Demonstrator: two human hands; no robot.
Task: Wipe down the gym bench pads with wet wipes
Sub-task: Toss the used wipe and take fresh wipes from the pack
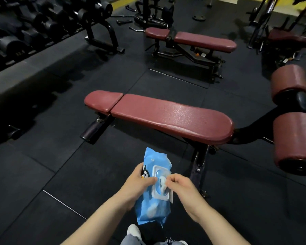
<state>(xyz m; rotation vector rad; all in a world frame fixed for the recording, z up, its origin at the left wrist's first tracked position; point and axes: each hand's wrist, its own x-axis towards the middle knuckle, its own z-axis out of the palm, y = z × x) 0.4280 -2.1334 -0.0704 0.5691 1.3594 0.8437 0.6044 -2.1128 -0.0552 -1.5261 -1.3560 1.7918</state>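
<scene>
- The left hand (140, 183) holds the blue wipes pack (153, 188) at six o'clock, short of the maroon bench pad (171, 117).
- The right hand (179, 187) has its grip pinched on a white wipe (163, 183) at the open lid.
- Best to steady the pack and draw slowly, so that one sheet comes free.

Maroon bench pads (166, 117), blue wipes pack (154, 206), black floor (60, 156)

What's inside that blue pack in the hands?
A white wipe pokes from the open lid of the pack, pinched by the right hand; the left hand holds the pack. The remaining contents are hidden by the wrapper.
</scene>
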